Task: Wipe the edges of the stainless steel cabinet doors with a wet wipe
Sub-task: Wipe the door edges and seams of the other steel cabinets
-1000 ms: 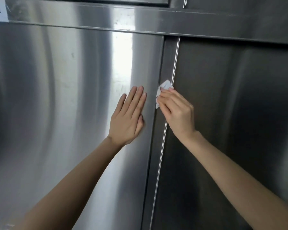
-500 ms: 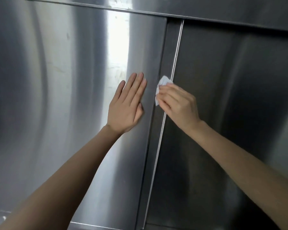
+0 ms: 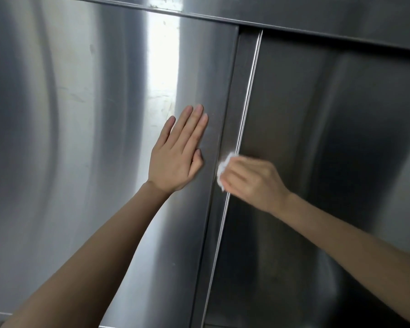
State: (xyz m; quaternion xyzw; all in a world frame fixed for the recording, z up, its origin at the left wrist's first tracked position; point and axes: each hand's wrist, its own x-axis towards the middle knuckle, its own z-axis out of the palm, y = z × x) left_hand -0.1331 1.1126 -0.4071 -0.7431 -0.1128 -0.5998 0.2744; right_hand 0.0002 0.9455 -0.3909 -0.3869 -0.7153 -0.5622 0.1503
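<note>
Two hands are in view, both working at the line where two stainless steel doors meet.

1. Left hand (image 3: 175,157): fingers straight and close together, palm flat against the left cabinet door (image 3: 81,138), just beside that door's right-hand margin. It holds nothing.
2. Right hand (image 3: 251,181): fingers curled round a bunched white wet wipe (image 3: 223,169), which touches the door edge (image 3: 232,102) (the hand is blurred, so exact finger placement cannot be told).

Governing relation: the door edge is a narrow strip between the left panel and the bright lip (image 3: 249,86) bordering the right cabinet door (image 3: 329,162). Its long axis runs top to bottom and, in this view, leans from upper right to lower left. The wet wipe sits roughly midway along the visible length. One stretch of the strip lies above it, up to the top rail (image 3: 294,17), and another lies below it, toward the lower border of the view.

The right hand is the nearer of the two, being on the strip itself. The left hand lies to the left of it, on the panel only, near the wipe but apart from it.

Judgement: the coming stroke should follow the long axis. Whether it should go upward or downward cannot be told. Sideways drift would carry the wipe off the strip onto a panel face. The left hand probably steadies the door against the wiping pressure.
</note>
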